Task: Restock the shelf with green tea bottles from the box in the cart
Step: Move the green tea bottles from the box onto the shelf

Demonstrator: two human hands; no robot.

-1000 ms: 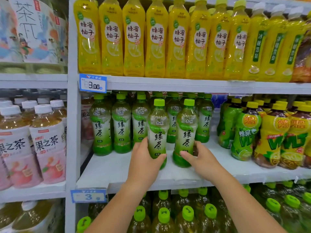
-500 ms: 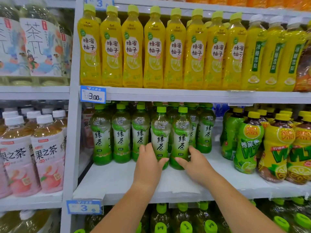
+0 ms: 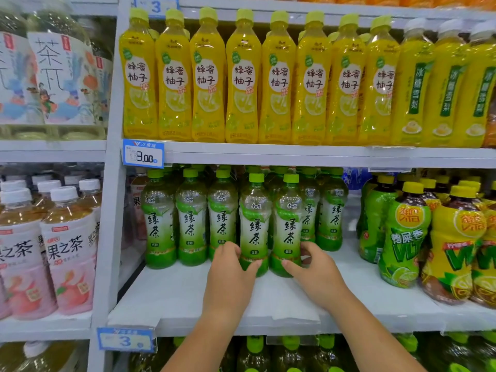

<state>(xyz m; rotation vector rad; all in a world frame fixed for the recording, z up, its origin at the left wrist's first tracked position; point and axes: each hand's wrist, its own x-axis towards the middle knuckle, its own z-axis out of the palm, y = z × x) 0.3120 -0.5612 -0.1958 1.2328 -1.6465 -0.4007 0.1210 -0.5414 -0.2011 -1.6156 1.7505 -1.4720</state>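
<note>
Two green tea bottles stand upright side by side on the white shelf board, a little nearer than the row of like bottles behind them. The left bottle and the right bottle are clear, waisted plastic with a ribbed shoulder and a smooth bright green screw cap. A glossy sleeve label wraps each one, green at the top and base and pale in the middle, with the dark brush characters 绿茶 running downward and a small brand mark above them that is too small to read.

The left hand wraps the base of the left bottle, its fingers curled on the left side and the thumb pressed across the front. The right hand grips the base of the right bottle the same way, thumb on the front and fingers bent around the right side. Both forearms are bare.

On the shelf above stand tall yellow bottles with yellow-green caps, their round white panels reading 蜂蜜柚子. A blue-edged price tag on that shelf's rail reads 3.00. To the right of the green tea sit squat bottles with yellow caps and green and yellow wraps. To the left, in the next bay, white-capped bottles with pink peach labels read 果之茶.
</note>
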